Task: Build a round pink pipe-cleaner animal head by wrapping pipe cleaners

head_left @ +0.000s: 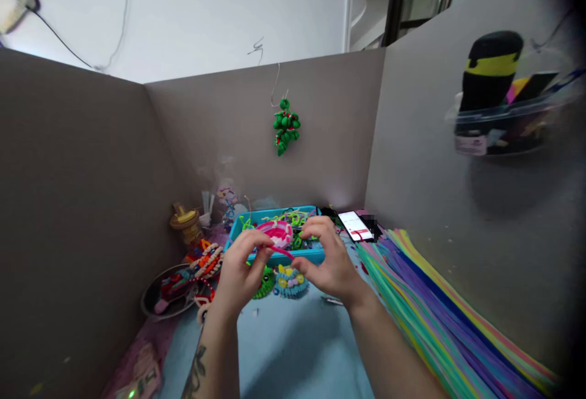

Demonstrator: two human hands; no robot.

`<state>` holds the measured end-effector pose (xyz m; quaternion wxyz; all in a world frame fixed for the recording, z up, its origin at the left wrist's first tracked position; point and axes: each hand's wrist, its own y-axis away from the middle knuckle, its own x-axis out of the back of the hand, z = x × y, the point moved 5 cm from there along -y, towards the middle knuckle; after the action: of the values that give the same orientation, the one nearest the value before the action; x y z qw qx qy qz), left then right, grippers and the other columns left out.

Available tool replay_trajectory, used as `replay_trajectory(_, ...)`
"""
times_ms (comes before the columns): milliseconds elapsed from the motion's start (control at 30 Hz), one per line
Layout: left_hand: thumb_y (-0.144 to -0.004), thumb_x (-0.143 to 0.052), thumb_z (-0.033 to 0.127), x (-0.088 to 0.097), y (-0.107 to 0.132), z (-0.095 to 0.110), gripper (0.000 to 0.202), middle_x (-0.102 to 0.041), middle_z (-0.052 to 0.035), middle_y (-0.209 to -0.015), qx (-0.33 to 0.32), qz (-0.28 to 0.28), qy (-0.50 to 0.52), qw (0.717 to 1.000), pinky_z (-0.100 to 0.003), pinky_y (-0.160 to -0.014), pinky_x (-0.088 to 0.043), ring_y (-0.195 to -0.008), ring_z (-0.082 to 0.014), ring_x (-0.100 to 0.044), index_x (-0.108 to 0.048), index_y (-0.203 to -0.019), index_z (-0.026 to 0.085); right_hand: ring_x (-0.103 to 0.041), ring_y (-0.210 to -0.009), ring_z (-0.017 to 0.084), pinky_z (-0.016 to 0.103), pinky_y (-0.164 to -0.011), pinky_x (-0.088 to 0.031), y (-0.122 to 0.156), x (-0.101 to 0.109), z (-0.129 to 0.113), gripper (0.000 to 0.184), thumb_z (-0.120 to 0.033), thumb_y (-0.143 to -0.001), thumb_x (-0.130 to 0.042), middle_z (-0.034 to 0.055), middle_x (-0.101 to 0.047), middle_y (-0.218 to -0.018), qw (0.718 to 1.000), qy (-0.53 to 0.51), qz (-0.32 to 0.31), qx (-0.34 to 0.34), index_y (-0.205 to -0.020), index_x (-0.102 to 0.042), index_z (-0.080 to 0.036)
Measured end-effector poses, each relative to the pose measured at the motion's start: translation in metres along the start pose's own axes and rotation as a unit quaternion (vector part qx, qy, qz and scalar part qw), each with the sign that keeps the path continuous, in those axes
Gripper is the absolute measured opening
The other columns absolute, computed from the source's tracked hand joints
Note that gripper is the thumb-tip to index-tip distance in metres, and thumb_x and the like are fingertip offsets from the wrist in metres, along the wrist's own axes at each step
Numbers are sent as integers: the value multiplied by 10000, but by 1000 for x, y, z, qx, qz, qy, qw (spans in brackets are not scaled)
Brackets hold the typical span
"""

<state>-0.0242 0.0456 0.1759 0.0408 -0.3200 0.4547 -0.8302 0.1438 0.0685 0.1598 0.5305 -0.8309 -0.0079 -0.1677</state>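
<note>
My left hand (242, 268) pinches a pink pipe-cleaner piece, a round coil (280, 233) in pink and white, at its lower left edge. A hot-pink pipe-cleaner end (281, 251) runs from those fingers to the right. Its tip reaches the thumb of my right hand (330, 265), whose fingers are curved and spread apart from the thumb. Both hands are raised in front of a blue tray (274, 258) of green and coloured pipe-cleaner pieces. Below them sit a green figure with an eye (264, 283) and a light blue and yellow one (291, 283).
Long pipe cleaners (434, 319) in many colours lie at the right. A phone (355, 226) rests behind them. A bowl (149, 301), orange pipe-cleaner pieces (208, 257) and a lidded cup (185, 222) stand left. Grey partitions (329, 130) surround the table; a green ornament (286, 127) hangs there.
</note>
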Motion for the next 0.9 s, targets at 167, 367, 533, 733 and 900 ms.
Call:
replay_trajectory(167, -839, -540, 94, 0, 0, 4, 110, -613, -25, -837, -39, 30, -5, 999, -288, -766, -458, -845, -154, -568, -580, -876, 190, -537, -697, 162, 307, -662, -455, 1, -7, -2, 129, -216, -773, -658, 3, -572, -720, 1000, 0, -19, 8, -796, -531, -216)
replay_trajectory(367, -820, -578, 86, -2, 1, 6, 138, -611, -33, -859, -71, 25, -46, 996, -299, -779, -460, -855, -154, -558, -607, -901, 193, -555, -696, 155, 307, -668, -455, 1, -1, -5, 81, -131, -802, -621, 15, -634, -718, 999, -34, 30, 28, -815, -600, -207)
replay_trajectory(533, -820, -575, 83, -3, 0, 11, 141, -608, -33, -853, -89, 14, -38, 995, -297, -786, -459, -847, -148, -557, -613, -907, 188, -556, -702, 156, 318, -678, -446, 0, 1, 0, 110, -92, -789, -606, 10, -621, -705, 998, -32, 49, 4, -781, -608, -203)
replay_trajectory(733, -831, -564, 87, -6, 1, 12, 118, -599, -33, -854, -84, -29, -24, 996, -304, -814, -449, -830, -141, -554, -605, -889, 181, -557, -740, 161, 319, -686, -443, -1, 4, 2, 97, -107, -790, -621, 13, -616, -732, 998, -31, 55, -14, -794, -615, -204)
replay_trajectory(900, -855, -542, 128, -7, 1, 6, 79, -598, -41, -868, -29, -53, -31, 998, -301, -792, -441, -854, -153, -548, -590, -879, 185, -546, -723, 154, 334, -718, -433, -3, 7, -1, 107, -106, -785, -631, 0, -615, -722, 999, -39, 28, 7, -766, -602, -207)
